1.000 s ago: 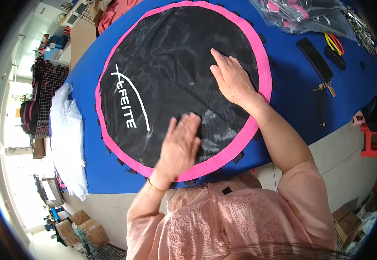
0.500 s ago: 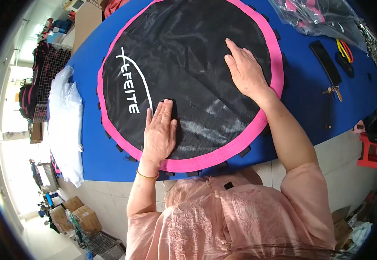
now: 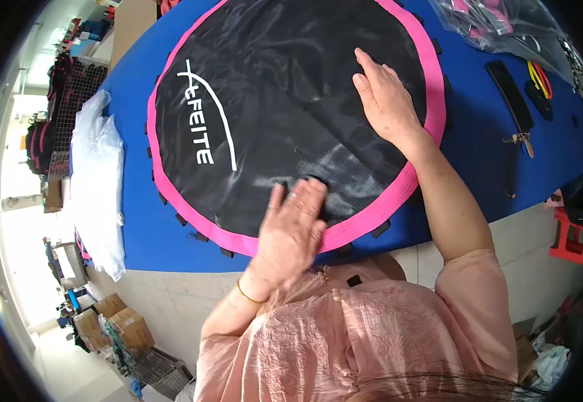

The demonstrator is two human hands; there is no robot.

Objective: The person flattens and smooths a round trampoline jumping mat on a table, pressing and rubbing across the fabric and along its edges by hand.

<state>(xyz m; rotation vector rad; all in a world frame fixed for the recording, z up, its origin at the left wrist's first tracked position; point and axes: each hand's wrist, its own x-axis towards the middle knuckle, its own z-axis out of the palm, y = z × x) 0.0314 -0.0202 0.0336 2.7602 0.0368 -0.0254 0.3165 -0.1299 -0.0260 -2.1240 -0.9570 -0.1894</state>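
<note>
Round black mesh mat: likely light, limp (creases visible); grip pink fabric rim. Left hand: fingers parted; right hand: together.

On the table, the mat lies between plastic sheeting at left and keys at right.

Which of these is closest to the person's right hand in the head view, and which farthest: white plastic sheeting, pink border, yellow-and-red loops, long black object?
From the right hand:
1. Pink border: its right side lies right beside the hand.
2. Long black object: off to the right.
3. Yellow-and-red loops: farther right.
4. White plastic sheeting: away on the left.
</note>
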